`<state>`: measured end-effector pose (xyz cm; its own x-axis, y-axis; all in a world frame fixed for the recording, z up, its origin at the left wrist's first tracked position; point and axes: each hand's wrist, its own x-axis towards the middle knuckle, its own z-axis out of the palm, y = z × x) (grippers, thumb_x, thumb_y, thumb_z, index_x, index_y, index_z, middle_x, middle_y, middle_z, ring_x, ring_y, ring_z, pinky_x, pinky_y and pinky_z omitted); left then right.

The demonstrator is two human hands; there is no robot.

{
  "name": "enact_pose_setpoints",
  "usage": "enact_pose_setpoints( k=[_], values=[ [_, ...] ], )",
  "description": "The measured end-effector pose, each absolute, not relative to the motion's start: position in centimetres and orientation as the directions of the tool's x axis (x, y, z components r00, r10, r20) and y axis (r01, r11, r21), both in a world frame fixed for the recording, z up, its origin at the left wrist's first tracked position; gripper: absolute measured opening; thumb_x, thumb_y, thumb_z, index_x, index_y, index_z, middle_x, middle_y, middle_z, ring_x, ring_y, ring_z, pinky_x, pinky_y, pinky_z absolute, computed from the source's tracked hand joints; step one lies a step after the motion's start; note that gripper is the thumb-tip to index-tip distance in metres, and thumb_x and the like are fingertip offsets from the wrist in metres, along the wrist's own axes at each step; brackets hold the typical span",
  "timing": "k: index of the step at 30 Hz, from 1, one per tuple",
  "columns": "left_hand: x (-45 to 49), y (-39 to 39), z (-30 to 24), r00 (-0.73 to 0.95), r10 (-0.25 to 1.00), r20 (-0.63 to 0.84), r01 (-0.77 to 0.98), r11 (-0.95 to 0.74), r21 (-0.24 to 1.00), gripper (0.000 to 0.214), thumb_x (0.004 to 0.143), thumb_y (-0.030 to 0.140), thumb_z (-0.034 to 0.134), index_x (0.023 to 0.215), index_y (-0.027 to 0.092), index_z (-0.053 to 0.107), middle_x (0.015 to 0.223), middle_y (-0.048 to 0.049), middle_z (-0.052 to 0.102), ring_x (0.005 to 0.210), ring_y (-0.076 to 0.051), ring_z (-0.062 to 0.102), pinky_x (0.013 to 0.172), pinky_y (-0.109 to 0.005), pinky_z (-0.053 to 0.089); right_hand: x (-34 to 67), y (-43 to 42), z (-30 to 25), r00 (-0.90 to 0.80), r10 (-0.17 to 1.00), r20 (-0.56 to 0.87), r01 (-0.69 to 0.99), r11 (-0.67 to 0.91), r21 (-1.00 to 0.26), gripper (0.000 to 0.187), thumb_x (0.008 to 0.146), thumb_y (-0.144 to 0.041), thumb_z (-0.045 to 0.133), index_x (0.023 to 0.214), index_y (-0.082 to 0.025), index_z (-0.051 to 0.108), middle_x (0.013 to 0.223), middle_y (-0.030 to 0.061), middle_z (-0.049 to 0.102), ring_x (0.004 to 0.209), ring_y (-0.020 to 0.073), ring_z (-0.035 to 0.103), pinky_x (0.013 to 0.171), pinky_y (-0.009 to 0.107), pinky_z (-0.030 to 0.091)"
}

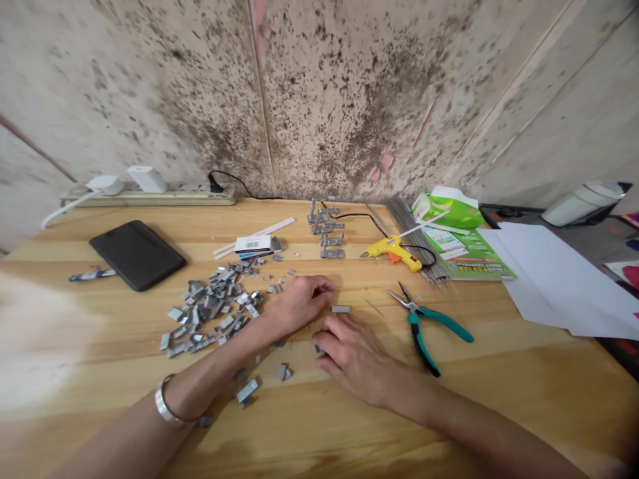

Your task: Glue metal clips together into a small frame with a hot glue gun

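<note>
My left hand [302, 303], with a bangle on the wrist, rests over the middle of the wooden table. Its fingers are curled together, and whatever may be between them is hidden. Just right of its fingertips lies a small grey rectangular piece [341, 309]. Below that piece, my right hand [352, 359] is closed, and the edge of a small grey metal-looking piece [318, 348] shows at its thumb and fingers. A loose pile of similar grey pieces [214, 299] spreads left of my left hand. A few more, including a grey block [247, 391], lie between my forearms.
Teal-handled pliers [419, 326] lie open at right. Behind are a yellow glue gun [394, 251], grey rods [414, 233], joined grey pieces [327, 233] and a green packet [449, 209]. White paper [564, 279] lies far right; a black tablet [138, 254] lies left.
</note>
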<state>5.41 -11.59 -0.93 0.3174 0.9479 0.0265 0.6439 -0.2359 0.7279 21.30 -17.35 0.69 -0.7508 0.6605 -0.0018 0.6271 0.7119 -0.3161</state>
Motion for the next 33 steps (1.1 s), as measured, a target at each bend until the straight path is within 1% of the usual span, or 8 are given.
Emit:
enact_pose_setpoints(
  k=[3,6,10,13,15,20,25,33],
  values=[
    [5.4,-11.7,-0.9,0.309,0.951,0.019,0.643,-0.224,0.733,0.024,0.077,0.022,0.050,0.090,0.019,0.070,0.080,-0.0013,0.072,0.067,-0.015,0.061,0.062,-0.023,0.044,21.1,-17.8,0.2,-0.745,0.666,0.042,0.611,0.707,-0.356,0.013,0.084,-0.017,0.051,0.084,-0.017,0.064,0.088,0.0069,0.055,0.082,0.0190,0.049,0.071,0.031,0.039],
    [5.5,-11.8,-0.7,0.306,0.952,0.010,0.644,-0.215,0.734,0.024,0.077,0.023,0.050,0.089,0.020,0.070,0.078,-0.0007,0.071,0.067,-0.015,0.060,0.062,-0.023,0.044,21.3,-17.6,0.3,-0.713,0.693,0.112,0.502,0.615,-0.608,0.012,0.080,-0.012,0.053,0.083,-0.017,0.064,0.088,0.0048,0.055,0.079,0.0150,0.050,0.070,0.028,0.041],
    [5.7,-12.1,-0.2,0.256,0.967,0.009,0.627,-0.173,0.760,0.025,0.079,0.026,0.049,0.091,0.018,0.070,0.076,-0.0019,0.071,0.064,-0.015,0.059,0.061,-0.024,0.043,22.1,-16.5,0.8,-0.545,0.838,0.013,0.229,0.165,-0.959,0.011,0.076,-0.014,0.058,0.084,-0.018,0.063,0.078,-0.0001,0.060,0.070,0.0110,0.054,0.065,0.024,0.044],
    [5.8,-12.2,0.3,0.243,0.970,0.007,0.544,-0.142,0.827,0.024,0.080,0.029,0.051,0.089,0.016,0.068,0.078,-0.0032,0.070,0.067,-0.016,0.059,0.062,-0.025,0.044,22.9,-15.5,0.6,-0.489,0.857,-0.163,-0.004,-0.189,-0.982,0.015,0.074,-0.025,0.064,0.087,-0.018,0.063,0.073,-0.0011,0.062,0.065,0.0107,0.058,0.063,0.026,0.047],
    [5.8,-12.2,0.5,0.291,0.957,-0.009,0.423,-0.120,0.898,0.026,0.081,0.034,0.052,0.086,0.014,0.067,0.077,-0.0035,0.069,0.066,-0.015,0.058,0.061,-0.025,0.044,23.4,-15.0,0.5,-0.480,0.853,-0.206,-0.117,-0.294,-0.949,0.021,0.073,-0.031,0.067,0.089,-0.017,0.063,0.073,-0.0003,0.063,0.064,0.0115,0.060,0.063,0.027,0.049],
    [5.9,-12.5,0.9,0.489,0.862,-0.135,0.092,0.102,0.990,0.043,0.086,0.049,0.043,0.082,0.011,0.062,0.067,-0.0043,0.062,0.057,-0.013,0.055,0.053,-0.024,0.045,24.1,-14.4,0.6,-0.361,0.922,-0.138,-0.174,-0.212,-0.962,0.025,0.072,-0.034,0.068,0.089,-0.016,0.063,0.077,0.0022,0.067,0.064,0.0126,0.062,0.063,0.029,0.051],
    [7.1,-13.2,0.9,0.449,0.875,-0.181,-0.002,0.204,0.979,0.031,0.067,0.037,0.071,0.083,0.013,0.060,0.067,-0.0002,0.061,0.058,-0.011,0.054,0.056,-0.024,0.046,23.9,-14.4,0.6,-0.224,0.974,-0.021,-0.057,-0.034,-0.998,0.015,0.071,-0.027,0.068,0.084,-0.019,0.065,0.081,0.0014,0.068,0.073,0.0132,0.062,0.067,0.026,0.048],
    [6.8,-13.0,0.4,0.484,0.850,-0.207,0.019,0.226,0.974,0.022,0.065,0.029,0.072,0.078,0.013,0.062,0.065,0.0002,0.063,0.055,-0.009,0.053,0.055,-0.022,0.043,24.5,-13.8,1.4,-0.242,0.957,-0.162,-0.261,-0.225,-0.939,0.021,0.066,-0.027,0.071,0.082,-0.016,0.064,0.075,0.0027,0.069,0.060,0.0103,0.057,0.058,0.024,0.043]
  ],
)
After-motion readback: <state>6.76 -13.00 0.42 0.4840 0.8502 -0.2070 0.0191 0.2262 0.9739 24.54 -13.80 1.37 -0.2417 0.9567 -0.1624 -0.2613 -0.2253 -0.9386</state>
